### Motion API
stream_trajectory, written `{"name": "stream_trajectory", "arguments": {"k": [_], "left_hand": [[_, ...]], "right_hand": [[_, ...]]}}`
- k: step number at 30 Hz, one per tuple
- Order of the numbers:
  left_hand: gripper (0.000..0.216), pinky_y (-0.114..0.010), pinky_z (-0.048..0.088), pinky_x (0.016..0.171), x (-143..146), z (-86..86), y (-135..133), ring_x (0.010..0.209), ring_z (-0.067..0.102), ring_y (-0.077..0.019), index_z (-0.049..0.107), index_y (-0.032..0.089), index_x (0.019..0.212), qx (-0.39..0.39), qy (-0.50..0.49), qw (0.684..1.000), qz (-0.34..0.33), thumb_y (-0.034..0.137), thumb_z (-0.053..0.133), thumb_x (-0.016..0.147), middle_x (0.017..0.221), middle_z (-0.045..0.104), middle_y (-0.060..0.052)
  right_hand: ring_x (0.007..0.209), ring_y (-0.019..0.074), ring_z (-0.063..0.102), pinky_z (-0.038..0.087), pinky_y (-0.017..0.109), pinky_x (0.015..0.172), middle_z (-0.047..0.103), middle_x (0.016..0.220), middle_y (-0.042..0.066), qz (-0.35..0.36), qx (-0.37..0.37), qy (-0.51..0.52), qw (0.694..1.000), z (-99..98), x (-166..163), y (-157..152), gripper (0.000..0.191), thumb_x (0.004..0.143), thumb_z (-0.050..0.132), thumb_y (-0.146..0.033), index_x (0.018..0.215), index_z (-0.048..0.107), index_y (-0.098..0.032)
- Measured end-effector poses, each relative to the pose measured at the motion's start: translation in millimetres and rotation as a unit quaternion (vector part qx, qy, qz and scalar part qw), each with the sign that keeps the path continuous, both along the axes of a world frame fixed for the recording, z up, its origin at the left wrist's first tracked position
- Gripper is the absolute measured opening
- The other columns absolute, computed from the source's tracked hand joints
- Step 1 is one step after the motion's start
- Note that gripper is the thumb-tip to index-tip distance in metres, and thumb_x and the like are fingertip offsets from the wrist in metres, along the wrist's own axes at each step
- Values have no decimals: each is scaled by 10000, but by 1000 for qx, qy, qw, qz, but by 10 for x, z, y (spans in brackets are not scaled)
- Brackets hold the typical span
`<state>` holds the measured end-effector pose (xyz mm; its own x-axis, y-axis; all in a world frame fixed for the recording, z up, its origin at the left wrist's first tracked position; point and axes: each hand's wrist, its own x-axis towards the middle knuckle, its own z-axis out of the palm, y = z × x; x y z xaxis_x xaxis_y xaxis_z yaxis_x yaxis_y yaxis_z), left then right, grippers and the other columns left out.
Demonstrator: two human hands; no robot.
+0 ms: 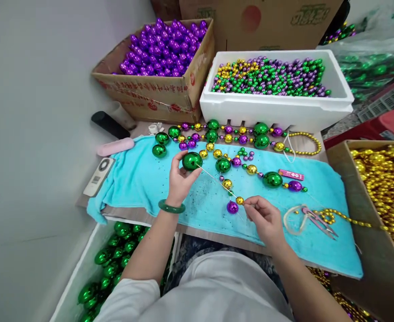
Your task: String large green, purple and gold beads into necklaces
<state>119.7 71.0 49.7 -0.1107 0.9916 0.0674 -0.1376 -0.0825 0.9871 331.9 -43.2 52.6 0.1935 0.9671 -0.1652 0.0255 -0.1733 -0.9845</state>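
My left hand point(179, 179) is closed round a large shiny green ball point(192, 161), held just above the turquoise towel point(139, 179). A thin needle point(215, 180) runs from that ball down to my right hand point(266, 219), which pinches its lower end beside a small gold bead point(239, 200) and a purple bead point(232, 207). A green bangle point(171, 206) sits on my left wrist. Strung green, gold and purple beads point(230, 136) lie across the towel behind my hands.
A cardboard box of purple balls point(163, 47) and a white foam box of mixed beads point(271, 76) stand behind. Gold beads point(388, 179) fill a box at right, green balls point(116, 259) a box below left. Snips point(318, 219), a pink tag point(291, 174) and a remote point(98, 176) lie nearby.
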Motion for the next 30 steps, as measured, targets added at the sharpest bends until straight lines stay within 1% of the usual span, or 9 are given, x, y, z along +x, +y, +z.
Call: {"name": "stream_trajectory", "arguments": {"k": [2,6,11,17,23,25,27,29,30], "left_hand": [[617,-255,499,814,18,8,-14,920,619,-145,573,285,1161,14,39,999,17,152,832,617,1190,566,-23],[621,-257,502,787,24,34,-37,913,608,-151,584,286,1167,21,62,997,31,130,826,617,1193,550,-31],[625,-256,507,750,0,27,-44,897,597,-156,579,277,1191,48,123,990,48,192,835,627,1228,521,-53],[625,-252,500,718,-27,-31,-40,994,569,-200,556,275,1240,86,204,973,66,237,812,671,1259,499,-74],[597,-264,514,705,-34,-61,-29,968,583,-193,542,248,1246,110,256,957,79,258,788,702,1226,513,-81],[593,-270,525,697,-43,-72,-23,998,581,-203,529,233,1249,130,288,945,86,250,775,710,1218,520,-87],[590,-279,538,682,-51,-80,-23,1053,570,-225,512,218,1257,158,335,924,95,246,759,722,1221,526,-102],[578,-310,557,709,-51,-92,-34,1118,555,-252,499,202,1271,192,397,891,105,248,739,747,1229,537,-125],[567,-338,564,752,-44,-102,-45,1146,548,-264,496,191,1278,214,430,870,111,248,726,763,1232,545,-138]], "right_hand": [[472,100,404,336,233,440,487,512,-15,3,1,-3,1000,-1,-7,14,220,745,639,-388,685,617,-177],[478,99,408,336,233,452,497,520,-12,7,-1,-10,1000,-7,-17,38,213,743,633,-377,686,619,-172],[477,98,407,331,236,458,508,527,-11,4,-11,-31,999,-19,-10,46,215,739,620,-376,683,623,-168],[478,97,406,327,236,463,502,524,-13,9,-13,-40,999,-7,6,49,223,741,613,-381,685,624,-166],[469,94,390,313,232,455,483,508,-20,13,-11,-46,999,-8,6,51,231,744,605,-386,689,628,-163],[468,93,387,314,232,453,485,509,-19,13,-12,-52,998,-16,11,51,233,744,601,-386,688,630,-162],[474,95,395,325,233,458,498,522,-14,14,-13,-61,998,-26,20,49,236,743,599,-387,690,635,-160],[477,95,397,326,233,461,497,525,-14,16,-14,-70,997,-37,28,48,237,746,597,-387,698,642,-159],[475,94,392,320,232,459,490,520,-17,17,-14,-74,997,-43,29,50,237,748,596,-386,700,643,-159]]}}
